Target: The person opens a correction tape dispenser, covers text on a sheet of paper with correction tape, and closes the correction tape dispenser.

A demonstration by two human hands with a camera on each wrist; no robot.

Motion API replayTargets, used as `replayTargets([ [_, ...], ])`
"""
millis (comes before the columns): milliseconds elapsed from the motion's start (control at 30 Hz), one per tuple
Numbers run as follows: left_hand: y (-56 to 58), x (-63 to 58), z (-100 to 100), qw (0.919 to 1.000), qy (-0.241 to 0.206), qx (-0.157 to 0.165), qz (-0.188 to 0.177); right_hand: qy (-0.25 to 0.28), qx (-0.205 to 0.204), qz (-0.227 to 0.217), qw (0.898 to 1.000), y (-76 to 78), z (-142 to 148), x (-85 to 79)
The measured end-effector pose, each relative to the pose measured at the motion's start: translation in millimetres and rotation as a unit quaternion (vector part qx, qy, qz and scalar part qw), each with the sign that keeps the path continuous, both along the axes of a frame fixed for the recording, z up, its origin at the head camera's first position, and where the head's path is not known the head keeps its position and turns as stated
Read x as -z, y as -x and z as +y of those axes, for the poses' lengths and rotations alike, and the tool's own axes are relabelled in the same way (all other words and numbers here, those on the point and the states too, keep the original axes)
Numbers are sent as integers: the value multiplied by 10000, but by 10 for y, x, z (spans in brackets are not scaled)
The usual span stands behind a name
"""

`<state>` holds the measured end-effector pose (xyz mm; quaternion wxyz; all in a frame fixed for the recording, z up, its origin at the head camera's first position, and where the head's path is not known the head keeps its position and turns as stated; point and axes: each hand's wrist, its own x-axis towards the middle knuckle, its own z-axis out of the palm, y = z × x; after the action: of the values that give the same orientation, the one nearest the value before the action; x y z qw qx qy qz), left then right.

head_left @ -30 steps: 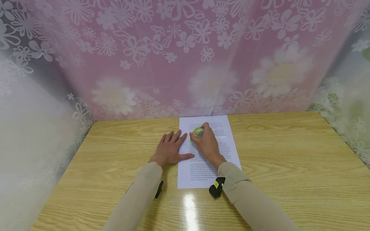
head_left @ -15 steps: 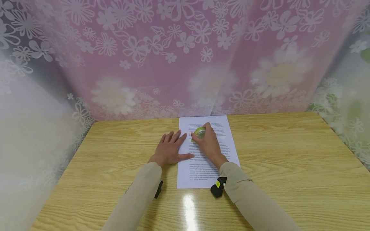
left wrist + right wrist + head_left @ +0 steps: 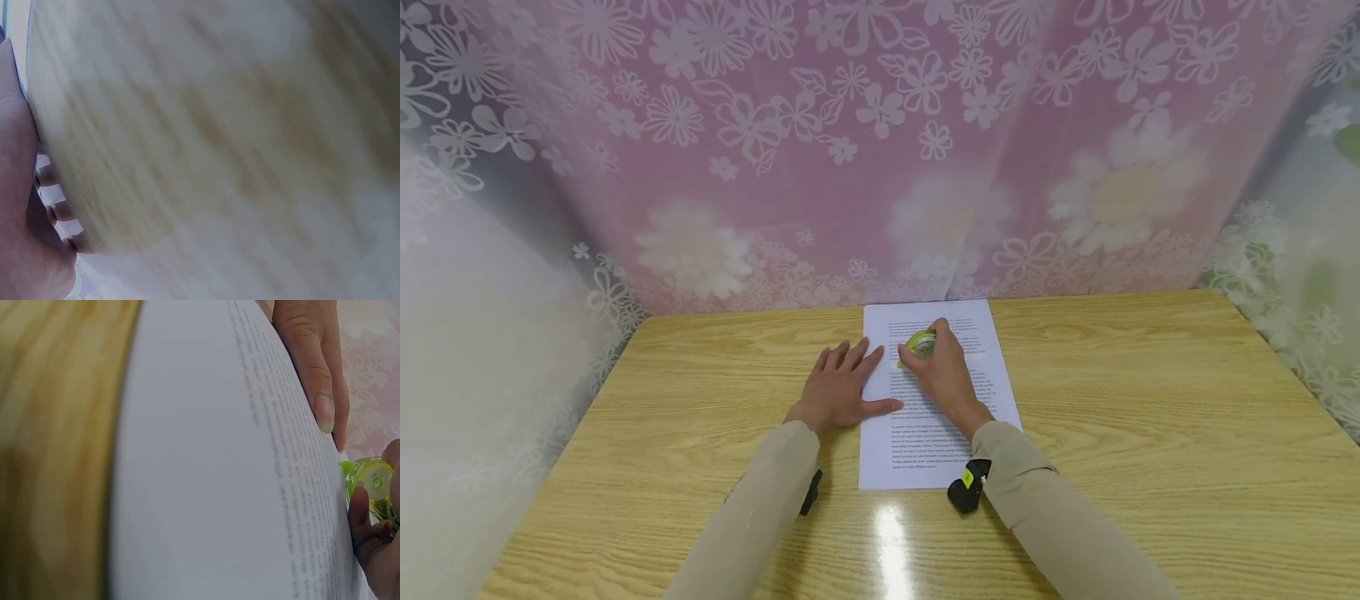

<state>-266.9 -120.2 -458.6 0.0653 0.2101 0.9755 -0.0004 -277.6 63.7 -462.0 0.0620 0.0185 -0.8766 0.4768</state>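
A printed sheet of paper point(image 3: 880, 454) lies on the wooden table, its text in several paragraphs. My left hand point(image 3: 838, 392) rests with spread fingers at the sheet's left edge, the thumb on the paper. My right hand point(image 3: 943, 371) grips a green correction tape point(image 3: 919, 342) between thumb and fingers, its tip down at a line of text in the upper half of the page. In the right wrist view the correction tape point(image 3: 375, 481) shows a see-through case with a round wheel inside. Part of its body is hidden behind the right fingers.
The wooden table point(image 3: 715, 375) stretches out on both sides of the sheet. A pink flowered curtain point(image 3: 820, 183) hangs right behind the table's back edge. Black wrist cameras sit under both sleeves, such as the right camera point(image 3: 964, 493).
My right hand has slid a little to the right over the page with the correction tape in its grip. The left hand and the sheet have stayed practically in place.
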Motion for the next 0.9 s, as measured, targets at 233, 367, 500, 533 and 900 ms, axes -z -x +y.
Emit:
replayTargets([
  [233,-6,-23,6,10000,40,0,16,-4,17,-18,10000,-3,9,0],
  [367,-9,-21,5,10000,5,-4,21,6,17,-51,10000,-7,12,1],
  [500,-11,-23,7,10000,38,-13,27,-25,29,-96,9999,-10,18,3],
  [533,-12,-24,7,10000,77,-19,8,-21,37,-109,9999,-11,20,3],
  [900,11,-92,8,9999,101,137,1,488,158,-269,9983,-22,53,4],
])
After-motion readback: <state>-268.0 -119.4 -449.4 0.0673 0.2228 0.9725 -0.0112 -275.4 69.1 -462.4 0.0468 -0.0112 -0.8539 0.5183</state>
